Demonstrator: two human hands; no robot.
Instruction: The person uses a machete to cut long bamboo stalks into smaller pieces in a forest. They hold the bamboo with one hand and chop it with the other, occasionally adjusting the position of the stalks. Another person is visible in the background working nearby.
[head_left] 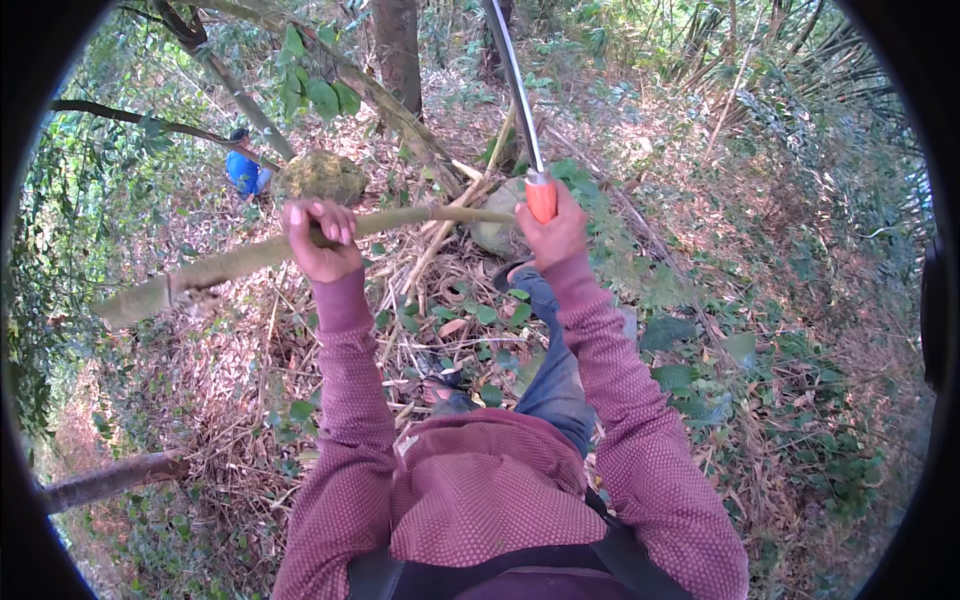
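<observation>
My left hand (322, 245) is closed around a long greenish bamboo pole (225, 262), its fingers curled over the top. The thick end of the pole points out to the left, and its thin end reaches right, close to my other hand. My right hand (556, 232) grips the orange handle (541, 198) of a machete (515, 80). The long metal blade points up and away from me, its tip past the upper edge of the view. Part of the pole is hidden behind my left hand.
Rocks (320, 177) lie beyond the pole, near leaning branches (400, 118) and a tree trunk (397, 55). A person in blue (243, 172) is farther off at left. Dry litter and green leaves (490, 315) surround my feet. A cut log (115, 480) juts in at lower left.
</observation>
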